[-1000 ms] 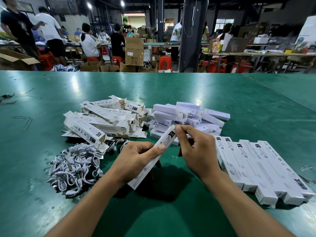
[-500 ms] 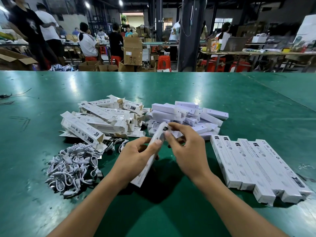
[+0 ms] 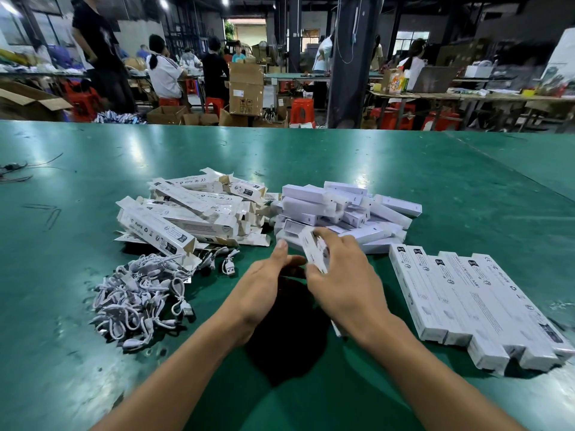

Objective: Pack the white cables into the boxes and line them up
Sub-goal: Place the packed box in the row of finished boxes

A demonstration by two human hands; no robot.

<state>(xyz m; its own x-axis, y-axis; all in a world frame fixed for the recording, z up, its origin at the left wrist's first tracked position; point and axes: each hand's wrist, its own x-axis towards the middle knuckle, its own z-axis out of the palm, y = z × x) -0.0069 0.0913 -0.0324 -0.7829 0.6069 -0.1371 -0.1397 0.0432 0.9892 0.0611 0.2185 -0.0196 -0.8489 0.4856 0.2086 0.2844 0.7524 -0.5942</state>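
On the green table (image 3: pixel 404 157), near its front edge, the right hand (image 3: pixel 345 287) gripped one long white box (image 3: pixel 314 251), with fingers and thumb curled round its upper part. The box was motion-blurred and ran down beneath the palm, its lower end showing just beside the wrist. The left hand (image 3: pixel 261 293) lay just beside the box with fingers straight and loosely together and thumb raised, holding nothing; contact between its fingertips and the box could not be confirmed. To the right of the right hand, a row of packed boxes (image 3: pixel 473 306) lay flat, long sides touching, near ends uneven. To the left of the left hand sat a heap of white cables (image 3: pixel 137 293), with a few loose cables (image 3: pixel 228 264) between the heap and the hands. Behind the cables lay a pile of open printed boxes (image 3: pixel 193 213), one of them overlapping the heap's far edge. Just beside that pile, behind the hands, lay a pile of plain white boxes (image 3: pixel 342 209). Beyond the table were seated and standing people, a tall cardboard carton (image 3: pixel 245 88) and red stools (image 3: pixel 301 110).
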